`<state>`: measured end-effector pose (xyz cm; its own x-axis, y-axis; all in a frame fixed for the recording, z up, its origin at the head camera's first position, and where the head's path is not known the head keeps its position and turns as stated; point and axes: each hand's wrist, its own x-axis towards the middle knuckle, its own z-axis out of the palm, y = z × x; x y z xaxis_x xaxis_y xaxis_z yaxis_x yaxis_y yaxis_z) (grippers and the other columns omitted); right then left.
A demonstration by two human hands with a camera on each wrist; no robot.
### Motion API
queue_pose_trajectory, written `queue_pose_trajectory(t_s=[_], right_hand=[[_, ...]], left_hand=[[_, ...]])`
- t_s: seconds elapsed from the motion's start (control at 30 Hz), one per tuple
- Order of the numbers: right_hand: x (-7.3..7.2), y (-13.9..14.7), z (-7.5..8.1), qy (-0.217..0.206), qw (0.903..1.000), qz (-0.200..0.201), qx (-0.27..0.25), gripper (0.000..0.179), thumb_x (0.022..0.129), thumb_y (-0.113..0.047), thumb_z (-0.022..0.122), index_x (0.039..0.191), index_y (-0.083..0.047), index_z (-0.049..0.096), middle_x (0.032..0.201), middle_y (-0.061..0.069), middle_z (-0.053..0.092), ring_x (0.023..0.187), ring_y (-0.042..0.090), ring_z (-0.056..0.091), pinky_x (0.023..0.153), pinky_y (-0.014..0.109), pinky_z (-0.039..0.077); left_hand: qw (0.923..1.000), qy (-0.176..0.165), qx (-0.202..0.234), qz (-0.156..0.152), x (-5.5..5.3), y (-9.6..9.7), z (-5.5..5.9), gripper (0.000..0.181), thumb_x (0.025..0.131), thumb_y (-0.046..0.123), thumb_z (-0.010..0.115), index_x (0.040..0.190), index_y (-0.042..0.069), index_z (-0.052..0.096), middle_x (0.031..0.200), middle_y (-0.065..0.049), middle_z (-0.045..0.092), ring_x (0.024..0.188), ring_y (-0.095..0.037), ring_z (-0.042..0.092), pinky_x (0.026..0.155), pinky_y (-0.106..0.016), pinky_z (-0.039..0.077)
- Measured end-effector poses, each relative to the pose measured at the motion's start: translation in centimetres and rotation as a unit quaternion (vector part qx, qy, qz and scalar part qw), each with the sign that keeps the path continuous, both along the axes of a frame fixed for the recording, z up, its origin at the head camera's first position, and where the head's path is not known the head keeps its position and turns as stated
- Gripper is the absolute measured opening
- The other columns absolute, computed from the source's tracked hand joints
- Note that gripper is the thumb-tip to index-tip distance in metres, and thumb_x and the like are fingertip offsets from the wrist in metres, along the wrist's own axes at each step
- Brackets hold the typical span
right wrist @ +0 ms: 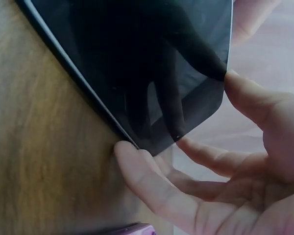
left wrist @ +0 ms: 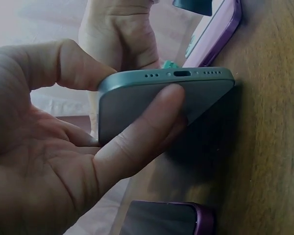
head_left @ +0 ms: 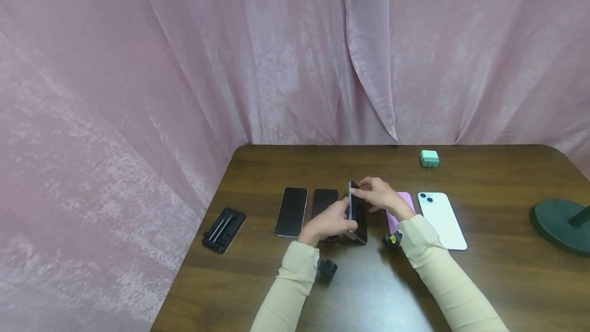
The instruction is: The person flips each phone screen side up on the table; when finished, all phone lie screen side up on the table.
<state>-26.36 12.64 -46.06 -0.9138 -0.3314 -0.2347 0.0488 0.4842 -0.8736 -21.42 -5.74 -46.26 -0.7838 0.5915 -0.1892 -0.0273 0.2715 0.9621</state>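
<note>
Both hands grip a smartphone (head_left: 359, 214) with a dark glossy screen, tipped up on its long edge above the table. In the left wrist view its green frame (left wrist: 206, 77) shows a charging port and speaker holes. My left hand (head_left: 328, 223) pinches the port end, fingers on both faces. The right hand (head_left: 380, 194) holds the opposite end; in the right wrist view its fingertips (right wrist: 125, 149) press the corner and edges, and the screen reflects the hand. Beside the left hand lies a dark-screened phone (head_left: 324, 201), partly hidden by it. A purple phone (head_left: 406, 198) lies under the right wrist.
Another dark-screened phone (head_left: 292, 211) lies to the left, with a black rectangular holder-like item (head_left: 224, 230) at the table's left edge. To the right are a white phone (head_left: 443, 221), face down, and a green round base (head_left: 560, 225). A mint charger plug (head_left: 429, 158) sits behind.
</note>
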Motion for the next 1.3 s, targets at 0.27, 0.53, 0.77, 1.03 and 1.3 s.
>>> queue_pose_trajectory(t_s=[0.27,0.53,0.77,1.03,1.3], right_hand=[[0.0,-0.1,-0.3,0.023,0.9988,-0.017,0.04,0.061,0.097,-0.027,0.068,0.135,0.016,0.046,0.134,0.04,0.05,0.11,0.046,0.062,0.067,0.04,0.06],[0.0,0.0,-1.1,0.048,0.9957,-0.036,0.071,0.055,0.089,-0.013,0.077,0.13,0.014,0.051,0.13,0.04,0.053,0.093,0.039,0.067,0.062,0.036,0.059],[0.1,0.1,-1.2,0.07,0.9937,-0.047,0.074,0.053,0.083,0.001,0.077,0.128,0.014,0.052,0.133,0.04,0.052,0.087,0.037,0.067,0.059,0.036,0.059],[0.4,0.6,-1.3,0.074,0.9925,-0.077,0.059,0.051,0.079,0.009,0.076,0.126,0.014,0.055,0.126,0.038,0.058,0.096,0.043,0.067,0.061,0.035,0.059],[0.5,0.8,-1.3,0.046,0.9937,-0.099,0.024,0.048,0.079,0.016,0.071,0.124,0.015,0.056,0.118,0.038,0.061,0.085,0.037,0.07,0.061,0.035,0.06]], left_hand=[[0.9997,-0.009,-0.019,0.011,0.0,-0.1,0.2,0.068,0.082,-0.018,0.053,0.147,-0.014,0.031,0.109,-0.033,0.063,0.075,-0.038,0.072,0.069,-0.046,0.059],[0.9986,0.0,-0.045,0.028,-0.1,-0.1,-0.3,0.052,0.079,-0.021,0.058,0.129,-0.011,0.047,0.094,-0.022,0.066,0.065,-0.03,0.07,0.064,-0.041,0.06],[0.9962,0.016,-0.069,0.05,0.0,0.0,-0.7,0.049,0.075,-0.022,0.061,0.122,-0.012,0.051,0.115,-0.029,0.044,0.067,-0.026,0.067,0.062,-0.035,0.06],[0.9876,0.069,-0.13,0.055,0.0,0.0,-0.3,0.044,0.078,-0.013,0.065,0.121,-0.01,0.056,0.097,-0.018,0.058,0.07,-0.017,0.057,0.057,-0.026,0.048],[0.9886,0.047,-0.12,0.078,0.1,0.3,0.5,0.014,0.086,-0.007,0.062,0.1,-0.006,0.058,0.076,-0.005,0.052,0.06,-0.017,0.062,0.055,-0.024,0.048]])
